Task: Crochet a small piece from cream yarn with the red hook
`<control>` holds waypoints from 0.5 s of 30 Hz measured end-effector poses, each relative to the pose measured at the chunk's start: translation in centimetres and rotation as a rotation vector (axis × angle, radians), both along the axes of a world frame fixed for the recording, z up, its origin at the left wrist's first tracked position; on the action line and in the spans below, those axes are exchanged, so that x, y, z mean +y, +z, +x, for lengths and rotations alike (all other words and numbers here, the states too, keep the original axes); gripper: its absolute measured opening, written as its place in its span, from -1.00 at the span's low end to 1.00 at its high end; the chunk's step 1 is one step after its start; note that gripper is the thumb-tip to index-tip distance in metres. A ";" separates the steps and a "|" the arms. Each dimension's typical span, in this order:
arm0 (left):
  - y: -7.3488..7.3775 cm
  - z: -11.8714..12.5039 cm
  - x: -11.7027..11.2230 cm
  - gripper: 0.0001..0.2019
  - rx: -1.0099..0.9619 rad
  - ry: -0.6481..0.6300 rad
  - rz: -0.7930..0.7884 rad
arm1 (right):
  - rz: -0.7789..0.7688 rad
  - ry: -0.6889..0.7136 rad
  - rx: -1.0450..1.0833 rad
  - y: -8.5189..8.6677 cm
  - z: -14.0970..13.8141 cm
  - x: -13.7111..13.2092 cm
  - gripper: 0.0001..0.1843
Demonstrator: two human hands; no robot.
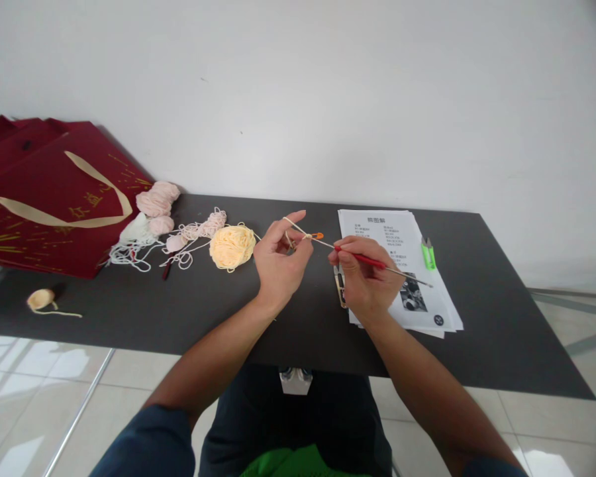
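Note:
My left hand pinches a small start of pale yarn crochet between thumb and fingers, its index finger raised with yarn looped over it. An orange stitch marker sticks out beside the pinch. From there a strand of yarn runs taut to my right hand, which is closed on a crochet hook with a red grip. The hook's metal shaft points down to the right over the printed sheets. To the left of my left hand lies a yellow yarn ball.
Printed sheets lie under my right hand, with green thread snips on them. Pink yarn, white yarn and a dark red bag stand at the left. A small crocheted cup lies near the table's front edge.

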State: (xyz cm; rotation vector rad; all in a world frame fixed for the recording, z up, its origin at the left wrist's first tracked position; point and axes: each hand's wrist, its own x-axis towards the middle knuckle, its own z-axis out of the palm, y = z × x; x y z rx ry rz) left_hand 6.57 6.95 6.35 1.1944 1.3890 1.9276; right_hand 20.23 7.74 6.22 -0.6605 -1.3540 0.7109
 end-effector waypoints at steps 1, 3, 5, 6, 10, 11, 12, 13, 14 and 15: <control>-0.1 0.0 0.0 -0.59 -0.004 0.008 -0.002 | 0.032 -0.020 -0.042 -0.1 0.1 -0.1 -0.92; -0.2 0.0 0.2 -0.60 -0.034 0.015 -0.006 | 0.124 -0.053 -0.134 -0.3 0.2 -0.2 -0.83; -0.3 0.0 0.4 -0.60 -0.081 0.012 -0.007 | 0.228 -0.063 -0.210 -0.5 0.4 -0.2 -0.71; -0.4 0.0 0.5 -0.60 -0.104 0.011 -0.007 | 0.272 -0.059 -0.236 -0.6 0.4 -0.1 -0.65; -0.6 -0.1 0.8 -0.59 -0.151 0.023 -0.014 | 0.362 -0.016 -0.294 -1.0 0.6 0.0 -0.57; -0.6 -0.1 0.8 -0.59 -0.149 0.032 -0.015 | 0.357 -0.011 -0.302 -1.0 0.5 0.0 -0.58; -0.6 -0.1 0.8 -0.59 -0.140 0.045 -0.013 | 0.334 -0.010 -0.300 -1.0 0.4 0.0 -0.61; -0.6 -0.1 0.7 -0.61 -0.124 0.061 -0.008 | 0.290 -0.011 -0.278 -0.9 0.3 -0.1 -0.65; -0.5 -0.1 0.7 -0.63 -0.100 0.080 -0.001 | 0.224 -0.014 -0.237 -0.7 0.1 -0.2 -0.70; -0.5 -0.1 0.6 -0.66 -0.068 0.100 0.007 | 0.141 -0.020 -0.178 -0.5 -0.2 -0.3 -0.77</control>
